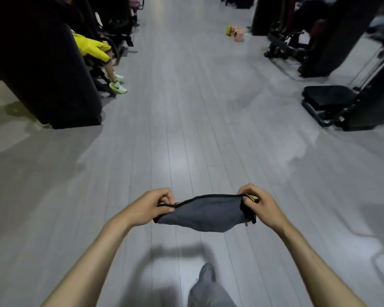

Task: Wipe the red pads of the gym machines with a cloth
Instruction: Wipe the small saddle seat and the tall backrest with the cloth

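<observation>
A dark grey cloth (204, 214) with black edging is held stretched between both hands in front of the body, above a pale plank floor (186, 140). Its left end is pinched by the left hand (152, 207), the fingers (167, 197) curled round the hem. Its right end is gripped by the right hand (259, 204), whose fingers (245, 191) are bunched over a corner where a little yellow trim is seen. The cloth sags slightly in the middle and touches no machine. Black gym machines (42, 69) are ranged along both sides of the aisle, well apart from the cloth. A person in yellow clothing (93, 48) is seated at a machine on the left. A grey trouser leg (208, 286) is seen below the cloth.
</observation>
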{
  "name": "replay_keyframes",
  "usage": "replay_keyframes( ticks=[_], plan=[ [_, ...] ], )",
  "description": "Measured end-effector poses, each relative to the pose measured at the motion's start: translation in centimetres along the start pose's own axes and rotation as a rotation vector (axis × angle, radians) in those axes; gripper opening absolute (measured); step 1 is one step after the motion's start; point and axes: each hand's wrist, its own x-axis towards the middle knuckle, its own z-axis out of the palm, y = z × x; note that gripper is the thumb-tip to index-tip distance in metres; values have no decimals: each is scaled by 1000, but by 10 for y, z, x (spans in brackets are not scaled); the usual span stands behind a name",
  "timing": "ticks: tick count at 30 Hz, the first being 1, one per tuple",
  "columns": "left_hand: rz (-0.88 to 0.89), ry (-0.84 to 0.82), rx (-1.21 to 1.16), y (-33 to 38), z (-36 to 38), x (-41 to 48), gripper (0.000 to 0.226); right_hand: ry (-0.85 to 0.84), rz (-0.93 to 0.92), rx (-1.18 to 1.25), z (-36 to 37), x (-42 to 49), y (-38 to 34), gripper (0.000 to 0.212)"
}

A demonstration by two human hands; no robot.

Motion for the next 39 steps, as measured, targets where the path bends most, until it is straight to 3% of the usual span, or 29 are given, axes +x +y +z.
replay_keyframes(
  ticks=[8, 13, 20, 28, 35, 39],
  plan=[
    [-34, -58, 250, 13, -104, 185, 24, -158, 21, 7, -53, 185, 12, 31],
    [-61, 124, 367, 30, -176, 279, 28, -189, 14, -15, -76, 309, -5, 29],
    [-89, 364, 311, 22, -272, 404, 31, -180, -32, -96, -88, 490, -31, 20],
    [-140, 213, 293, 2, -384, 598, 27, -77, 46, -86, -107, 714, -39, 20],
    [26, 124, 200, 35, -467, 775, 24, 139, 104, 5, -176, 873, -48, 14],
    [134, 93, 292, 52, -501, 893, 23, 218, 138, 9, -223, 966, -42, 16]
  ],
)
